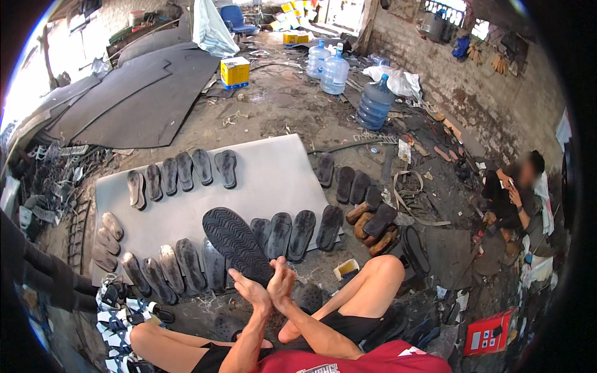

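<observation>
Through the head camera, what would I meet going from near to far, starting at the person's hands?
Left hand and right hand with a ridged black sole → pale grey sheet → nearest blue water jug → nearer yellow-and-blue box → blue chair.

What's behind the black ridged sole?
Around the black ridged sole, a flat pale grey sheet and partly covered grey foot-shaped pieces show behind; whatever it fully covers cannot be seen.

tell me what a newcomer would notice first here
The black ridged sole in the left hand and right hand, front and centre, likely draws the eye first. Rows of foot-shaped pieces lie on the pale sheet behind it. Farther back, right of centre, stand three big blue bottles.
</observation>
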### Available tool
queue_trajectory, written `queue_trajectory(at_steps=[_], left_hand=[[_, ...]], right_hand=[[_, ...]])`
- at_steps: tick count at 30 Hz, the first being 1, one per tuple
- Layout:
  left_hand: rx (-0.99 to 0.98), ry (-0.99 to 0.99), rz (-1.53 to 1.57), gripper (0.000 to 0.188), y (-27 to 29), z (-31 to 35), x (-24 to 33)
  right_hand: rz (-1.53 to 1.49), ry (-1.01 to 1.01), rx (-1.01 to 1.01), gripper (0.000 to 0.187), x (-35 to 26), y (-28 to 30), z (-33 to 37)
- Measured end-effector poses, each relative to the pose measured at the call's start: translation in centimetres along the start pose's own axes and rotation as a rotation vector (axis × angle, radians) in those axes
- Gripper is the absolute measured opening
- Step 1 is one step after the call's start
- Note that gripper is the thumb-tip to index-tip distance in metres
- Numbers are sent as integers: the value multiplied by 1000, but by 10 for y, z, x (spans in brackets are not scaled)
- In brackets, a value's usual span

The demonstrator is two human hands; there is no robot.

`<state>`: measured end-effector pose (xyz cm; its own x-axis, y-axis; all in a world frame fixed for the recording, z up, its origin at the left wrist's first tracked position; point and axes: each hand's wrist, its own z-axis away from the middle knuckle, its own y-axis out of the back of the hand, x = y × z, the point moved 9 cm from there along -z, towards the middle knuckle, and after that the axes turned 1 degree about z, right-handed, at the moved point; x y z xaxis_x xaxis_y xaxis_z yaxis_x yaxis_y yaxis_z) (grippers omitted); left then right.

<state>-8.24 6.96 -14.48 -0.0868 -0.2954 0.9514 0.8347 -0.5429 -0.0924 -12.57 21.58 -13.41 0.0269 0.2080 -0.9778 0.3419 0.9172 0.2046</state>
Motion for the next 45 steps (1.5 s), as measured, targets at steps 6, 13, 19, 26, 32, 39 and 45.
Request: queue_trajectory(at_steps=[6,13,19,26,32,39,45], left_hand=[[-170,-274,-253,69,14,-17,-17],[-385,-266,121,66,-25,1,85],[-371,-630,-2,67,0,23,158],[-552,-624,50,57,0,39,174],[-525,-293,108,56,5,30,159],[-606,234,624,48,-10,-27,147],[-675,406,543,53,-34,-13,109]], right_hand=[[-35,218,-92,58,-63,5,-36],[108,678,-94,47,-103,29,1],[75,924,-272,54,-153,26,40],[61,1119,-242,48,-170,34,53],[67,979,-284,44,-169,30,56],[52,567,-883,112,-108,31,29],[88,476,-963,90,-138,93,36]])
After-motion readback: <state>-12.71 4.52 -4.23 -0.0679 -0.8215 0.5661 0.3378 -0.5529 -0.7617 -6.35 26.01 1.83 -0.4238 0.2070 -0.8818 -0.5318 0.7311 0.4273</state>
